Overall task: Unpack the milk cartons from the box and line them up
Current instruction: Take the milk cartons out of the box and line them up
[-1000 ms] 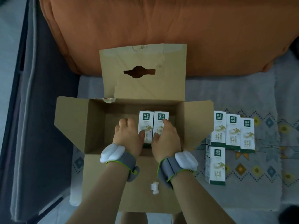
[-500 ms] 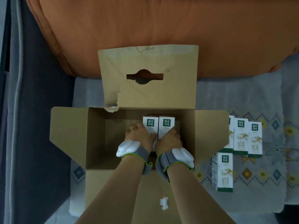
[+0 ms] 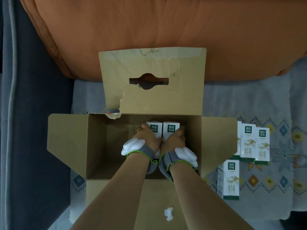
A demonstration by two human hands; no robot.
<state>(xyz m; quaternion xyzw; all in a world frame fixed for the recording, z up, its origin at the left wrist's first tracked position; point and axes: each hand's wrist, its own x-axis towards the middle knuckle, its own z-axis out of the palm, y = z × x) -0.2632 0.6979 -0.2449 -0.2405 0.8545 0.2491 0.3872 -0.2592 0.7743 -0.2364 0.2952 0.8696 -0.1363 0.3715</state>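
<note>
A: Box?
B: Cardboard box (image 3: 96, 143) open on a grey patterned blanket (image 3: 274, 113), flaps out, back flap (image 3: 152, 100) up with a handle hole. Orange cushion (image 3: 149, 30) behind.

A: Hands?
B: Both inside the box. Left hand (image 3: 147, 138) wrapped round the left carton (image 3: 155, 129), right hand (image 3: 174, 141) wrapped round the right carton (image 3: 171, 129). The two cartons stand side by side, touching, near the back wall.

A: Grip firm?
B: Fingers curl round the outer sides, thumbs near the middle. Lifted or resting on the box floor, cannot tell.

A: Unpacked ones?
B: Right of the box on the blanket. Three upright in a row (image 3: 252, 143), the leftmost partly hidden by the right flap (image 3: 219, 138). A fourth carton (image 3: 230, 180) stands nearer, in front of that row.

A: Wrists?
B: Grey straps with white pods, both wrists.
</note>
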